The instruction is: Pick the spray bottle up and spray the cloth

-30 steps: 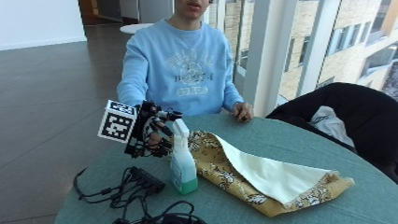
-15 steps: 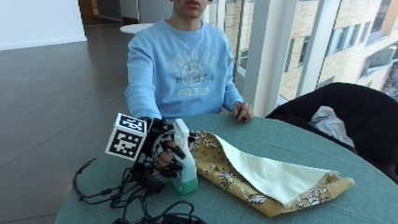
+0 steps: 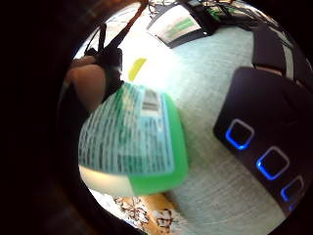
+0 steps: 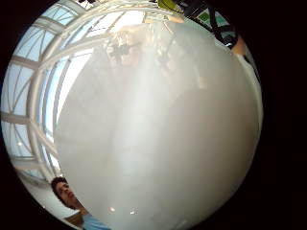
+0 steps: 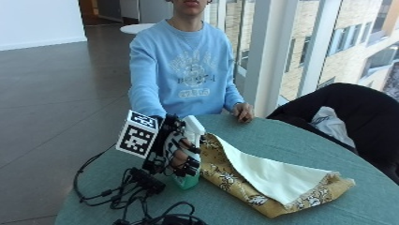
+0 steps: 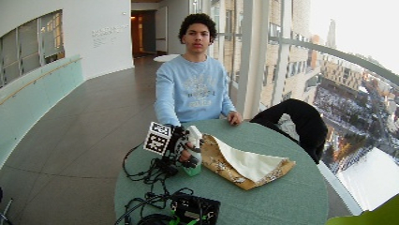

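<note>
From my outside feed I see the right hand (image 5: 178, 154) wrapped around the spray bottle (image 5: 189, 157), fingers (image 5: 189, 149) curled about its neck just under the white head, so the grip is holding the bottle. The bottle stands upright on the bench (image 5: 349, 206), its green base touching the edge of the cloth (image 5: 268, 180), which lies at the bottle's 3 o'clock, folded, with a yellow flowered side under a plain cream side.

The little-finger palm feed gives me what the outside one hides: the bottle's green body (image 3: 137, 147) with a printed label fills the near field, the flowered cloth (image 3: 146, 215) shows just past its base, and a black box with blue-lit squares (image 3: 266, 147) sits on the bench beside it. The thumb-side palm feed shows only a pale rounded surface (image 4: 163, 129) pressed close to the lens; I cannot tell which part of the bottle it is.

The wide outside feed adds the black box (image 6: 196, 209) and tangled cables (image 6: 150, 178) at the near rim of the bench. The bench is round with a grey-green top. The person's bare hand (image 5: 243, 112) rests on it at 12 o'clock from the bottle. A dark jacket (image 6: 302, 122) hangs over a chair (image 6: 312, 140) at 2 o'clock. Tall windows run behind, and a grey tiled floor (image 6: 81, 131) curves away along a pale wall.
</note>
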`<control>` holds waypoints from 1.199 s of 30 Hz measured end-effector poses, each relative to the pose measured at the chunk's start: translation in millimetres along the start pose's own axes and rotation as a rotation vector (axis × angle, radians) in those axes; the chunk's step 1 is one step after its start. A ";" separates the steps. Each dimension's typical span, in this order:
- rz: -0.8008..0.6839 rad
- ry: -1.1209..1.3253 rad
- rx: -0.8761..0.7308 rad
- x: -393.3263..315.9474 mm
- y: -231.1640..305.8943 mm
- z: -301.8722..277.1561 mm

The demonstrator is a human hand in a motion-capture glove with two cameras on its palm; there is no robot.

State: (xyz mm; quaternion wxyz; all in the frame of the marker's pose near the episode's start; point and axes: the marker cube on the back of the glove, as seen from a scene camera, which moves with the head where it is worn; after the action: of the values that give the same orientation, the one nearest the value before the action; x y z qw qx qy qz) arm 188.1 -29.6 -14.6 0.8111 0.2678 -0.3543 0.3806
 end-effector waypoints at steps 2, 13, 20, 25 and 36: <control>-0.016 -0.001 -0.011 -7.4 1.1 -1.6; -0.069 0.087 -0.175 -56.7 5.7 -25.5; -0.018 0.245 -0.330 -79.6 -0.6 -30.7; 0.027 0.352 -0.403 -88.5 -5.4 -21.8; 0.071 0.407 -0.453 -85.7 -14.7 1.1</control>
State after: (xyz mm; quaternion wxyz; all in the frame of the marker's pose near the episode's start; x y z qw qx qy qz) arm 160.2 -75.3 -83.1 0.8907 -0.0143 -0.2694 0.3658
